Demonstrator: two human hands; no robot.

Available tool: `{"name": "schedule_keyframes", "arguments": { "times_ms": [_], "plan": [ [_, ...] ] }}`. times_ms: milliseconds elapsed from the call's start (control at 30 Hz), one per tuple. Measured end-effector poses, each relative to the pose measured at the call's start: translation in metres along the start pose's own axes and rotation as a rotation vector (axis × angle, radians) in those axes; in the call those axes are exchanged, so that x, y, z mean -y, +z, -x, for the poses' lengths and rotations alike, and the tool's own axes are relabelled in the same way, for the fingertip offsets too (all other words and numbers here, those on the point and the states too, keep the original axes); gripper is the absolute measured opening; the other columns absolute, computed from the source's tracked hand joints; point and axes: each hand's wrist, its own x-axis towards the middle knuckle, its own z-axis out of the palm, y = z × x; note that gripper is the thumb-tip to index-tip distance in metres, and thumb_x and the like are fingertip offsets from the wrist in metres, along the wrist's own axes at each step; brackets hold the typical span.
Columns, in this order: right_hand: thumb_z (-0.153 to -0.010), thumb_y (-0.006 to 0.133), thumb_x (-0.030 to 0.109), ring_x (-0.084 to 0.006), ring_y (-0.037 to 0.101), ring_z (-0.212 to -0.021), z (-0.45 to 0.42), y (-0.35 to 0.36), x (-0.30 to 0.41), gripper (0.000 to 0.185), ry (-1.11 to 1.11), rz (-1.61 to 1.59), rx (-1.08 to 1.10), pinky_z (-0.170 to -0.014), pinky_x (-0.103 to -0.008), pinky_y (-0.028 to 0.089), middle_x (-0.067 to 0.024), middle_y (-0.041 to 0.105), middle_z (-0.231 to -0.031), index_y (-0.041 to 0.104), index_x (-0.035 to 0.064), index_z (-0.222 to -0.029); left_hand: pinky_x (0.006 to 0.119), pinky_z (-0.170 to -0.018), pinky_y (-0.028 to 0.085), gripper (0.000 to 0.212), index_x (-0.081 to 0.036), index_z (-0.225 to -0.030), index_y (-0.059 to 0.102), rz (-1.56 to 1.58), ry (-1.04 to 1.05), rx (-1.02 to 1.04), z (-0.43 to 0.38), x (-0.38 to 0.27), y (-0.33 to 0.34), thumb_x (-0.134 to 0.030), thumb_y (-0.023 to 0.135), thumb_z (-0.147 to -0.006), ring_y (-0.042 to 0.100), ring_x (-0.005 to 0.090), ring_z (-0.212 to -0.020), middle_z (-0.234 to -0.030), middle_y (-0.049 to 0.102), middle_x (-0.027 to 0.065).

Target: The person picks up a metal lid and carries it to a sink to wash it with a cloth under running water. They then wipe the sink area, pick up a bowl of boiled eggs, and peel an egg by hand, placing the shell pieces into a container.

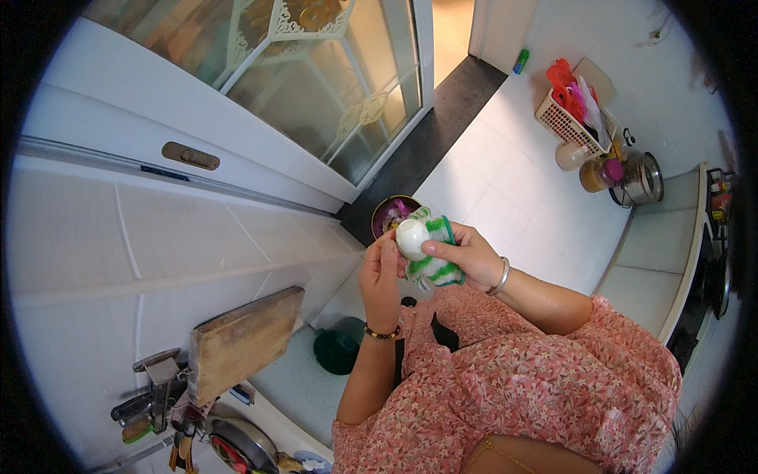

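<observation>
In front of my body, between my two hands, is a smooth white rounded object (412,239), glossy like an egg or a small bowl; I cannot tell which. My right hand (468,256), with a silver bangle on its wrist, grips a green-and-white striped cloth (441,274) behind the object and rests its thumb on the object's edge. The fingers of my left hand (381,266) pinch the object's left side; a beaded bracelet circles that wrist. Part of the cloth is hidden by the object and fingers.
Below the hands, a waste bin (382,222) with rubbish stands by the sliding door (260,148). A wooden chopping board (246,343) and knife rack (160,385) are at left. A basket of bags (568,124), jars (598,173) and a pot (642,178) line the right wall.
</observation>
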Motion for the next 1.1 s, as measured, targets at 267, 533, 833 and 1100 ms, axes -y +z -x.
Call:
{"name": "schedule_keyframes", "arguments": {
  "times_ms": [267,533,833,1100],
  "plan": [
    [-0.075,0.066,0.016,-0.0087,0.057,-0.076,0.002,0.010,0.007,0.031,-0.003,0.086,0.042,-0.066,-0.0231,0.047,-0.0034,0.060,-0.090,0.054,0.0034,-0.101,0.020,-0.067,0.040,0.028,0.002,-0.106,0.052,-0.278,0.108,0.045,0.002,0.002,-0.010,-0.010,0.057,-0.081,0.048,0.0075,-0.077,-0.089,0.052,0.0033],
    [-0.069,0.071,0.014,-0.0068,0.054,-0.075,-0.003,0.014,0.006,0.036,-0.167,0.418,0.064,-0.067,-0.0228,0.045,-0.0016,0.060,-0.088,0.055,0.0024,-0.099,0.021,-0.060,0.042,0.021,0.004,-0.098,0.056,-0.390,0.217,-0.010,0.006,-0.007,-0.010,-0.009,0.055,-0.082,0.051,0.0087,-0.070,-0.082,0.055,0.0048],
    [-0.068,0.072,0.015,-0.0064,0.054,-0.074,-0.004,0.016,0.007,0.036,-0.164,0.501,0.064,-0.066,-0.0219,0.045,-0.0014,0.060,-0.085,0.056,0.0021,-0.097,0.023,-0.052,0.042,0.021,0.004,-0.099,0.057,-0.490,0.223,-0.034,0.011,-0.009,-0.017,-0.006,0.048,-0.083,0.053,0.0101,-0.061,-0.072,0.056,0.0057],
    [-0.069,0.071,0.012,-0.0072,0.055,-0.075,-0.006,0.023,0.012,0.034,-0.099,0.351,0.101,-0.068,-0.0221,0.045,-0.0010,0.060,-0.087,0.056,0.0029,-0.098,0.021,-0.058,0.043,0.023,0.003,-0.103,0.054,0.066,-0.003,0.099,0.008,-0.006,-0.029,-0.005,0.050,-0.083,0.052,0.0085,-0.067,-0.079,0.055,0.0038]
  ]
}}
